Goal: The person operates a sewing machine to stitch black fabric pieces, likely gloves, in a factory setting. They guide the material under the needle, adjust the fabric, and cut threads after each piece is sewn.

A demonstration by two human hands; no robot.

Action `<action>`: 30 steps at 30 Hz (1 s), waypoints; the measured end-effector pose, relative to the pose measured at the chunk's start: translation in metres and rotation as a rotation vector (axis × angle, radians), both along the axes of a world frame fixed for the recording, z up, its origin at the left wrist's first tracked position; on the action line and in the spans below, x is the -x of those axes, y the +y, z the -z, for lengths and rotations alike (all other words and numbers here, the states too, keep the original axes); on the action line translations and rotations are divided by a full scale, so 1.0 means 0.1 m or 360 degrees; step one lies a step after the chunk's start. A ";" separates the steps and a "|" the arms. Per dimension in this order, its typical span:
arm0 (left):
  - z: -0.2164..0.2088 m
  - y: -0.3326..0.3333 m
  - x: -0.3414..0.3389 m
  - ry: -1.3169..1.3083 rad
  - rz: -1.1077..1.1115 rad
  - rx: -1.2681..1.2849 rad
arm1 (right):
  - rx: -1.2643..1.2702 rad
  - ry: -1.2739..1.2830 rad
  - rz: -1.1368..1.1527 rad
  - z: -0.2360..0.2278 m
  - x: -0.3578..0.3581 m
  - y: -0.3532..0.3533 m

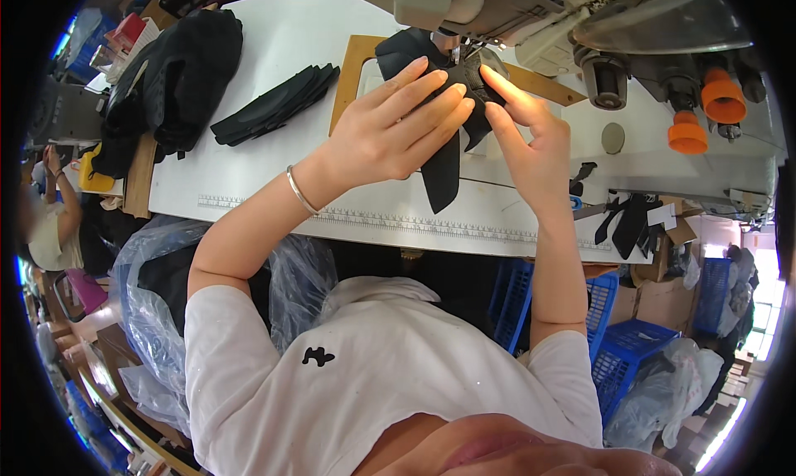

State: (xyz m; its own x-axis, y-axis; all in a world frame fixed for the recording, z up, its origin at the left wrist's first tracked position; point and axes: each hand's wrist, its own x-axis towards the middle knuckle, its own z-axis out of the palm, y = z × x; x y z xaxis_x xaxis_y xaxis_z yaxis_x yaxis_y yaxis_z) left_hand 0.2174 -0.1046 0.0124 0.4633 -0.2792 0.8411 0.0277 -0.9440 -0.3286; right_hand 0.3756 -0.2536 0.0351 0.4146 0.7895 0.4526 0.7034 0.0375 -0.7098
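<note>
A dark fabric piece [444, 173] lies under the needle area of a sewing machine [497, 12], its long tail hanging toward the table's front edge. Flat across it rests my left hand [394, 123], fingers stretched out and side by side, a bangle at the wrist. My right hand [531, 140] touches the fabric's right side near the presser foot [454, 53]. Its index finger and thumb are extended with a gap between them; the other fingers are largely hidden. A textured black strip [473, 76] shows between the two hands.
Left on the white table [274, 173] lie stacked black pieces [278, 107] and a black fabric heap [186, 78]. Black strips [634, 223] hang over the right front edge. Orange-capped parts [686, 133] hang at right. Blue crates [630, 347] stand below; another person [58, 219] is far left.
</note>
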 end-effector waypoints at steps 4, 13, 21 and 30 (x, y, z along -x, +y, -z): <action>0.02 -0.03 -0.04 -0.0082 -0.0027 -0.0018 | -0.0025 0.0030 0.0007 0.04 -0.03 -0.03; 0.01 -0.07 -0.07 -0.0095 -0.0070 -0.0004 | -0.0102 0.0207 -0.0097 -0.03 -0.03 0.02; -0.08 0.14 -0.05 -0.0008 0.0111 0.0011 | -0.0071 0.0338 0.0082 -0.01 0.14 0.04; -0.14 0.25 0.01 0.0022 0.0128 0.0061 | -0.0090 -0.0361 0.0197 0.11 0.20 -0.01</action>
State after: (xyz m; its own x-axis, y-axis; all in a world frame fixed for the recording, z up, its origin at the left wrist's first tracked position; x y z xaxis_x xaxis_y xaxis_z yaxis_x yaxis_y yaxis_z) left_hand 0.2163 -0.0799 0.0259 0.4521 -0.2839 0.8456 -0.0530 -0.9549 -0.2922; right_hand 0.3553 -0.2548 0.0237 0.3894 0.7097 0.5871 0.8459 -0.0234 -0.5328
